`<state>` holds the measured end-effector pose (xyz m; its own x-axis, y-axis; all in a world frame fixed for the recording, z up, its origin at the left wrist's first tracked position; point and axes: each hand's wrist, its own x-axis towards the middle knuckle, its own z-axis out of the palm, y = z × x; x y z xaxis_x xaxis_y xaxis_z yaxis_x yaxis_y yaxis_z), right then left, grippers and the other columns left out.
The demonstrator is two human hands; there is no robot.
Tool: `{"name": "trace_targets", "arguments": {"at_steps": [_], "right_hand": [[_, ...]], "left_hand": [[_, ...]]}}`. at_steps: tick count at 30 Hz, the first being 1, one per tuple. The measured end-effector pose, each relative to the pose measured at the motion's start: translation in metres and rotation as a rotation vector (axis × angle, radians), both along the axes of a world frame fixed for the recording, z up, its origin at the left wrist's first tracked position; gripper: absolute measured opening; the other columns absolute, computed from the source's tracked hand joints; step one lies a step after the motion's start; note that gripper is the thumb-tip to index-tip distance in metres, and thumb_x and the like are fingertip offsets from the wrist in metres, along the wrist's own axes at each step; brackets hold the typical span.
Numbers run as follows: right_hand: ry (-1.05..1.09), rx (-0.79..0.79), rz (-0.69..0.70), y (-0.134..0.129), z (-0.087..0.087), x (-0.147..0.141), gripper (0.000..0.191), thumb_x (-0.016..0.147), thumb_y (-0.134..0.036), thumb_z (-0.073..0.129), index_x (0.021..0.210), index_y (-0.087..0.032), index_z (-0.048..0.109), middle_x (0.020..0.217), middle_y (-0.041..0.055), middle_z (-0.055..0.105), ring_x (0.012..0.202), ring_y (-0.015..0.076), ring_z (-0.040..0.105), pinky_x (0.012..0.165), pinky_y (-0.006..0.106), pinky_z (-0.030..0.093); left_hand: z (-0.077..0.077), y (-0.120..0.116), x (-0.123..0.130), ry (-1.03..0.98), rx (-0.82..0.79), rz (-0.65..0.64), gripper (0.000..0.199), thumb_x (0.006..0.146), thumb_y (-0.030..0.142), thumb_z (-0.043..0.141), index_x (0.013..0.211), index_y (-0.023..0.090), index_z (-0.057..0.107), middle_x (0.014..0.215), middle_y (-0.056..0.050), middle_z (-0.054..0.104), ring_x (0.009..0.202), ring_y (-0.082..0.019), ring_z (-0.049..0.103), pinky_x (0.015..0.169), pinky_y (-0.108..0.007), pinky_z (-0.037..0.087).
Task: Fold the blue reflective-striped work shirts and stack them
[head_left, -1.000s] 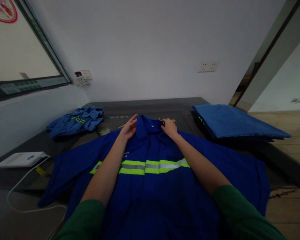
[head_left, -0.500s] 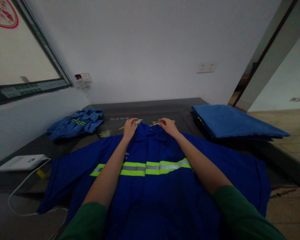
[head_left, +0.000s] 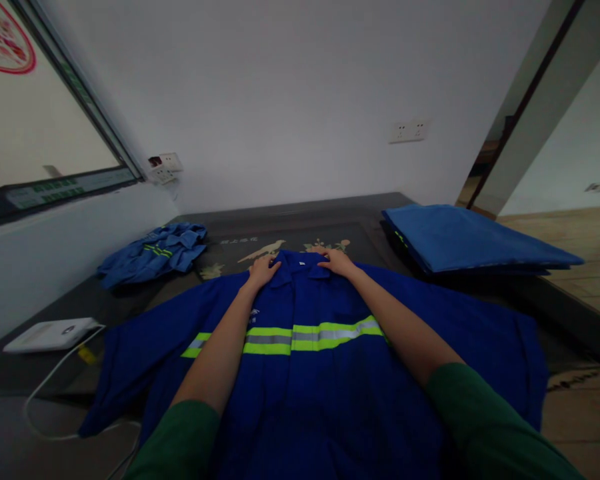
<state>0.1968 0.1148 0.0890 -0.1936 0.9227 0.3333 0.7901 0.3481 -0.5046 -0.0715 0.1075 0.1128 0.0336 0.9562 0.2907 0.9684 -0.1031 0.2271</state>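
Observation:
A dark blue work jacket (head_left: 300, 393) lies spread front up, its collar away from me and its sleeves out to both sides. A yellow-green and silver reflective band crosses its chest. My left hand (head_left: 263, 272) is at the left side of the collar, thumb and fingers closed about the fabric there. At the collar's right side, my right hand (head_left: 335, 260) holds the edge between thumb and fingers. Its fingertips are partly hidden by the collar. A small white label (head_left: 302, 263) shows inside the neck.
The jacket lies on a dark table (head_left: 280, 217) with a bird and flower pattern. A crumpled blue garment (head_left: 155, 253) sits at the back left, a folded blue stack (head_left: 470, 237) at the right. A white device (head_left: 50, 335) with a cable (head_left: 40, 393) rests at the left.
Both hands have come slightly toward me, from above the collar down onto its two sides. The collar lies flatter, and the neck label shows more. The camera view has shifted a little.

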Motion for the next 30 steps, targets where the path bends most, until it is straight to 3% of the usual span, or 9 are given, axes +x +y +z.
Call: {"name": "trace_targets", "arguments": {"at_steps": [7,13,17,22,24,26,28,30], "right_hand": [[0.076,0.015,-0.086,-0.008,0.005,0.0,0.031,0.082,-0.038,0.068,0.106,-0.019,0.064,0.104,0.0086,0.069,0.096,0.0225,0.064,0.078,0.03,0.046],[0.276,0.139,0.003,-0.005,0.009,0.007,0.036,0.082,-0.033,0.067,0.114,-0.02,0.057,0.103,0.0048,0.066,0.093,0.0182,0.061,0.079,0.027,0.044],[0.265,0.232,0.01,-0.009,0.01,0.007,0.04,0.088,-0.032,0.058,0.125,-0.02,0.051,0.1,0.0048,0.064,0.094,0.0178,0.058,0.085,0.029,0.042],[-0.062,0.203,-0.107,-0.021,0.009,-0.002,0.045,0.088,-0.028,0.058,0.131,-0.019,0.051,0.123,0.0136,0.057,0.119,0.0277,0.046,0.095,0.039,0.039],[-0.099,0.203,-0.127,-0.026,0.013,-0.004,0.044,0.092,-0.028,0.051,0.134,-0.016,0.05,0.131,0.0156,0.052,0.123,0.0277,0.044,0.098,0.039,0.038],[-0.106,0.232,-0.078,-0.03,0.016,-0.004,0.042,0.095,-0.026,0.043,0.135,-0.014,0.048,0.134,0.0155,0.051,0.124,0.025,0.045,0.102,0.037,0.036],[-0.141,0.203,0.013,-0.034,0.015,-0.005,0.044,0.096,-0.026,0.041,0.137,-0.012,0.047,0.137,0.0158,0.05,0.127,0.0238,0.045,0.105,0.036,0.034],[-0.201,0.098,0.091,-0.039,0.008,-0.007,0.049,0.095,-0.033,0.044,0.138,-0.01,0.046,0.142,0.0181,0.046,0.132,0.0256,0.042,0.107,0.037,0.033]], "left_hand": [[0.003,0.0,0.001,-0.114,0.154,-0.047,0.025,0.085,0.04,0.058,0.099,0.019,0.064,0.102,-0.011,0.066,0.104,-0.03,0.059,0.091,-0.045,0.043],[0.009,-0.007,-0.002,-0.37,0.339,-0.274,0.018,0.091,0.036,0.051,0.098,0.021,0.056,0.088,-0.004,0.063,0.085,-0.021,0.06,0.083,-0.032,0.045],[0.007,-0.009,0.004,-0.337,0.395,-0.19,0.025,0.091,0.038,0.05,0.107,0.019,0.054,0.093,-0.007,0.063,0.088,-0.023,0.06,0.085,-0.035,0.045],[0.004,-0.011,0.005,-0.009,0.331,0.024,0.04,0.087,0.039,0.057,0.122,0.019,0.054,0.118,-0.017,0.059,0.115,-0.035,0.052,0.099,-0.053,0.035],[0.007,-0.012,-0.001,0.048,0.279,-0.048,0.034,0.089,0.036,0.053,0.119,0.02,0.058,0.123,-0.016,0.058,0.118,-0.033,0.051,0.1,-0.051,0.037],[0.008,-0.013,-0.008,0.072,0.209,-0.212,0.035,0.089,0.032,0.05,0.121,0.019,0.058,0.127,-0.014,0.058,0.121,-0.029,0.051,0.103,-0.045,0.037],[0.005,-0.016,-0.013,0.095,0.108,-0.353,0.045,0.088,0.033,0.052,0.13,0.017,0.052,0.137,-0.015,0.052,0.129,-0.027,0.046,0.108,-0.041,0.033],[-0.003,-0.021,-0.016,0.113,0.005,-0.38,0.057,0.088,0.04,0.051,0.139,0.015,0.044,0.147,-0.016,0.041,0.137,-0.027,0.036,0.113,-0.042,0.026]]}}
